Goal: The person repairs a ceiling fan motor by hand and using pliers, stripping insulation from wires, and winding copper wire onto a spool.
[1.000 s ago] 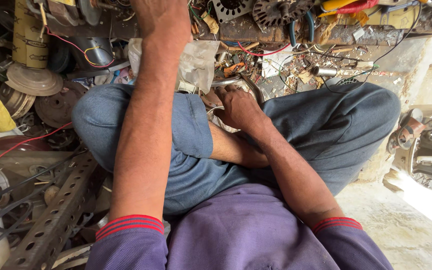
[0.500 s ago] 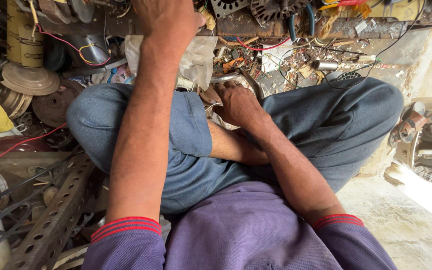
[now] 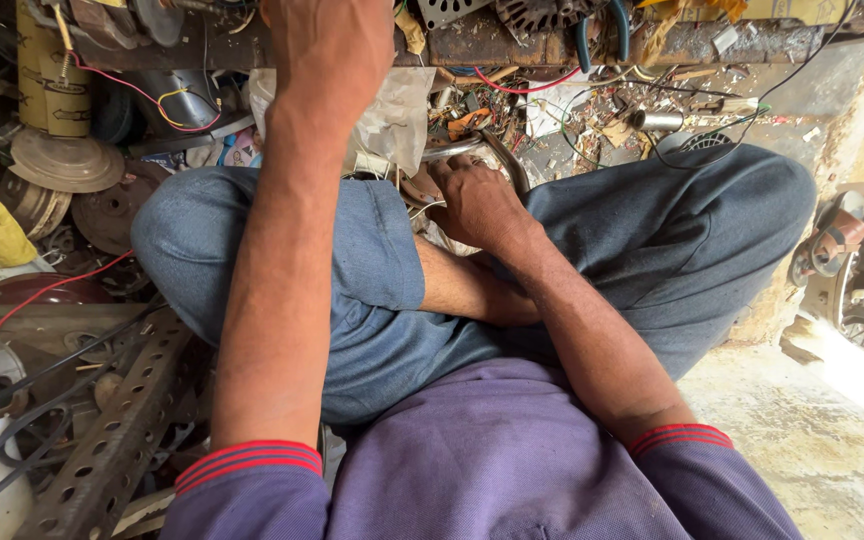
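Gripping-wise, your right hand (image 3: 477,200) is curled down on something at your crossed shins, fingers closed around what looks like a curved metal rod (image 3: 497,152) that arcs out from under the knuckles toward 1 o'clock. Can't see the palm side, so exactly how much of it you've got wrapped is hidden. Your left hand (image 3: 327,50) is stretched way out to 12 o'clock, up by the rusty shelf edge (image 3: 512,48), and the fingers run off the top of the view, so I can't tell if it's open or holding anything.

That rod looks like bare steel: stiff, won't flex, probably a bit heavy for its thickness and maybe greasy or gritty given the mess around it. I'd say hold it on the straight run near the bend rather than out at the tip, so it doesn't twist in your fingers.

Where it sits: right at your right hand, touching it, between your knees, with a crumpled clear plastic bag (image 3: 392,110) just beside it at 11 o'clock. Red wire (image 3: 522,88) and scrap bits lie beyond at 12 to 1. A perforated angle bar (image 3: 112,430) lies off at 8 o'clock, well apart from both hands.
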